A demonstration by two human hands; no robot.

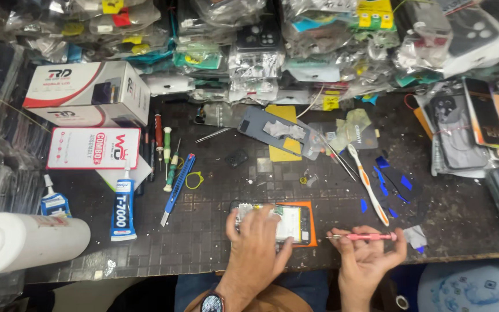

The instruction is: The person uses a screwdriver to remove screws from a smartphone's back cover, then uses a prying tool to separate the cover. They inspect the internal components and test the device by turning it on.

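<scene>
An opened phone [295, 222] with its insides showing lies on an orange pad [312, 228] near the front edge of the dark work mat [215, 196]. My left hand [255, 245], with a watch on the wrist, presses flat on the phone's left part and covers it. My right hand [365, 257] grips a pink-handled screwdriver [365, 236] held level, its metal tip pointing left toward the phone's right end.
A grey phone back cover [278, 132], a white and orange toothbrush [368, 184], tweezers, a blue-handled knife [179, 186], small screwdrivers [168, 156], glue tubes [123, 208], a white bottle [27, 241] and white and red boxes [90, 95] lie around. Bagged phone cases are piled at the back.
</scene>
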